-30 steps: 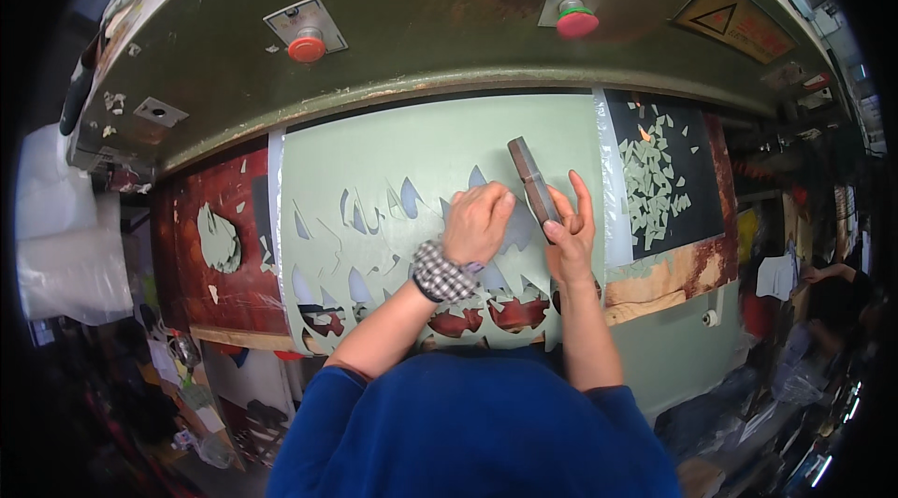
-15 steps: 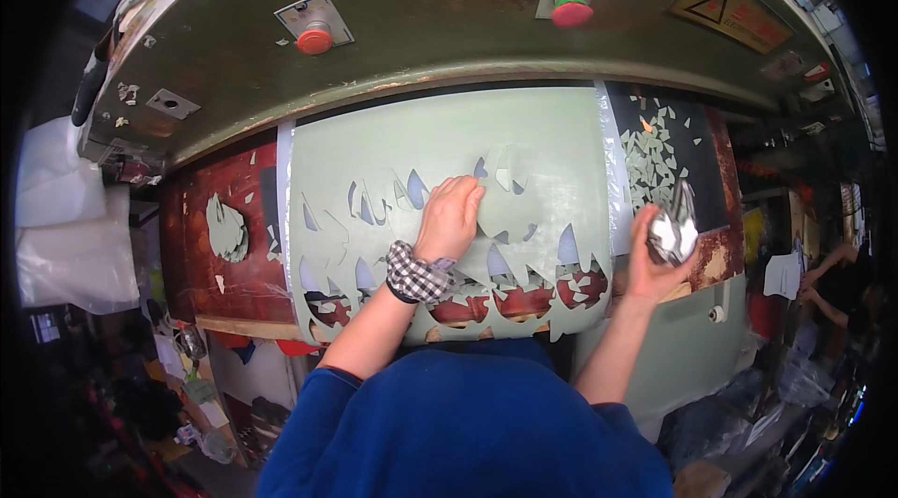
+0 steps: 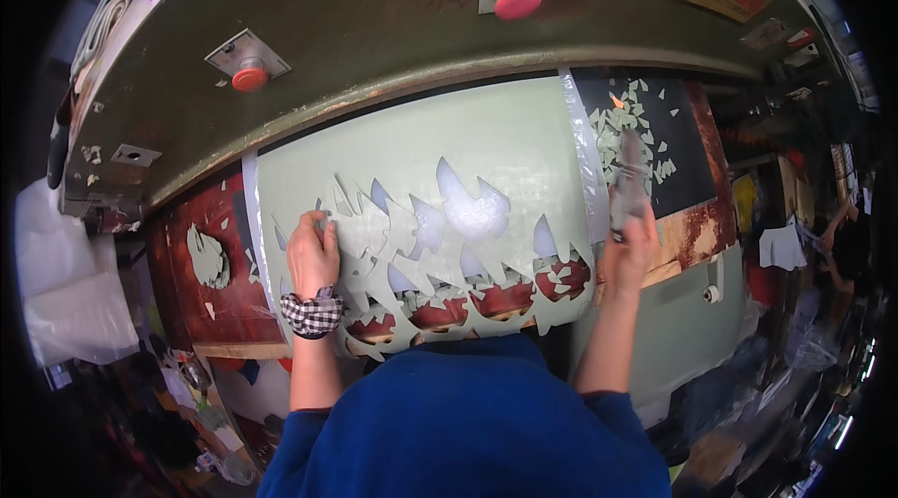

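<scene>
A pale green sheet (image 3: 393, 138) with rows of cut-out openings lies across the middle. My left hand (image 3: 313, 255), a checked band at its wrist, is over the sheet's left part, fingers curled down; what lies between the fingertips is hidden. Beside it, narrow cut flaps (image 3: 348, 199) stand up from the sheet. My right hand (image 3: 631, 255) is closed round a shiny metal cutting die (image 3: 631, 185), blurred by motion, at the sheet's right edge. A bluish opening (image 3: 472, 203) shows in the sheet between my hands.
Stacked green pieces (image 3: 208, 255) lie on the red board at left. Green scraps (image 3: 622, 119) are scattered on a black mat (image 3: 687, 147) at right. Above is a machine beam with a red button (image 3: 249, 75) and a pink-red button (image 3: 517, 2). Another person's arm shows far right.
My left hand has moved left across the sheet, and a large bluish opening now shows near where it was. The right hand has turned the die, which is now blurred. The view has shifted.
</scene>
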A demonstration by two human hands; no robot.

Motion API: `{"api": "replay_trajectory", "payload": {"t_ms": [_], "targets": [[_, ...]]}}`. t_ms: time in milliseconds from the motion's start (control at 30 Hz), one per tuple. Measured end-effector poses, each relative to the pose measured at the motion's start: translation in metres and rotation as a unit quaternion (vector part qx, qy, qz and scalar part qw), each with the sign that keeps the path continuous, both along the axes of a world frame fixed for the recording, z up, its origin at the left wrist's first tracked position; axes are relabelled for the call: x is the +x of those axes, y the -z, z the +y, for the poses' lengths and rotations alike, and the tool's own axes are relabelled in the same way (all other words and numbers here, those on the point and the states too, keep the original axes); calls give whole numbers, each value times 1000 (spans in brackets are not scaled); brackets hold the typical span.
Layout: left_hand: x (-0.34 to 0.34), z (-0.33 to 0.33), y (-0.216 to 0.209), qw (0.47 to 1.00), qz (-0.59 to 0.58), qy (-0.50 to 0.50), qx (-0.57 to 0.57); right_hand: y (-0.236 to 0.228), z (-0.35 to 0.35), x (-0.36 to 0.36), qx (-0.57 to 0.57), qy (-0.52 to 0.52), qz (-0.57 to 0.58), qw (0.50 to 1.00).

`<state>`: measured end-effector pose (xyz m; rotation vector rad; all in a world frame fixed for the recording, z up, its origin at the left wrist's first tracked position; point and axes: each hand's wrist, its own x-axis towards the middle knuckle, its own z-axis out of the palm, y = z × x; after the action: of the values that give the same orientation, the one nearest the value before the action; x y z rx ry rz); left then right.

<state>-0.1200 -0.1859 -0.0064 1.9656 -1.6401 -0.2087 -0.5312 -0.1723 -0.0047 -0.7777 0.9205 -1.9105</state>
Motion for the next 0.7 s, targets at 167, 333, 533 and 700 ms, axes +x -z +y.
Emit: {"api": "replay_trajectory", "payload": {"t_ms": [167, 333, 533, 700], "targets": [[12, 0, -11, 999, -15, 18, -42, -10, -58, 38, 37, -19, 498, 866], [73, 29, 5, 995, -46, -38, -83, 6, -73, 44, 6, -14, 591, 807], [116, 87, 34, 983, -28, -176, -34, -3, -97, 49, 123, 83, 334, 931], [109, 98, 46, 973, 146, -178, 19, -60, -140, 81, -10, 249, 606, 755]]}}
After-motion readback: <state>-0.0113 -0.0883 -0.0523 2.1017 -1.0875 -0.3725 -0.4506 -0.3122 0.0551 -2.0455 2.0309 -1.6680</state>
